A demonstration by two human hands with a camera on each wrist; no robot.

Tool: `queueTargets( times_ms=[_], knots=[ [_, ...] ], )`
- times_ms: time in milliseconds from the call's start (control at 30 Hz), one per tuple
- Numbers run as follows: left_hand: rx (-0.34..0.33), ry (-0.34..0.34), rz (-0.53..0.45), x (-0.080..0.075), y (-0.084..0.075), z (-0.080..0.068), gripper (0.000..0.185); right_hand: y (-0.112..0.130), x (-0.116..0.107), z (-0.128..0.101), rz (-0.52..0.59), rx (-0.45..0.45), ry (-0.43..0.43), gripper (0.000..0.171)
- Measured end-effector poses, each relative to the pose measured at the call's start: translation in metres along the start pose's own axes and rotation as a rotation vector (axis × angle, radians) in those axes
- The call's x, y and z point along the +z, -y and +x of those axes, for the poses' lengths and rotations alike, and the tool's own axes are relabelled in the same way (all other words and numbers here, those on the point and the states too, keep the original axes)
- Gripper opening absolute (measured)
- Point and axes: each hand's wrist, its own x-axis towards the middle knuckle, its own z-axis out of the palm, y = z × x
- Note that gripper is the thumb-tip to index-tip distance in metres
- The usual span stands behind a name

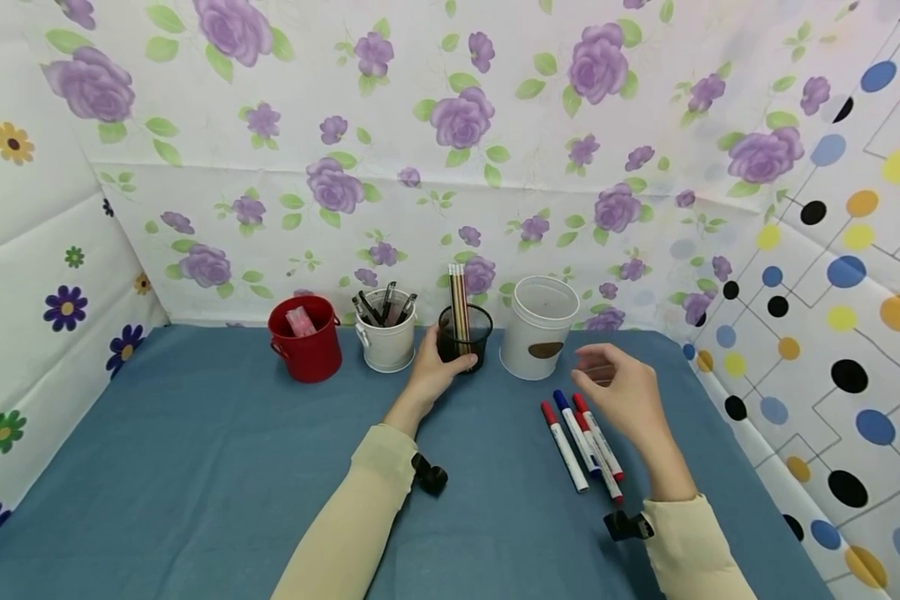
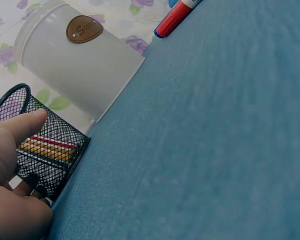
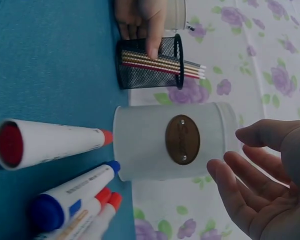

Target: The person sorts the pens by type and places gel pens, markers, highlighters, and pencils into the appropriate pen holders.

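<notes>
Left hand [image 1: 437, 371] gripping mesh cup [image 1: 465, 337] of pencils at counter's back row. Right hand [image 1: 621, 392] spread, empty, above markers [image 1: 583, 440] beside white tub [image 1: 542, 327]. Probably sorting markers next: needs a pinch on one.

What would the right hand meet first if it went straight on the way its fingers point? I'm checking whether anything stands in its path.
Most likely the white tub: the right hand hovers open above the markers, fingers aimed toward it. Depth is unclear, so it might pass just over the rim.
</notes>
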Motion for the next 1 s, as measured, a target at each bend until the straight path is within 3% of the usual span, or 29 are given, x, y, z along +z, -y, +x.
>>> queueTargets(
  times_ms=[733,1000],
  knots=[
    [-0.010,0.018,-0.023,-0.002,-0.008,-0.003,0.090,-0.006,0.000,-0.008,0.047,0.025,0.011,0.029],
    [-0.006,-0.006,-0.026,0.001,-0.010,-0.009,0.092,-0.009,-0.003,-0.010,0.051,0.037,0.038,0.032]
  ],
)
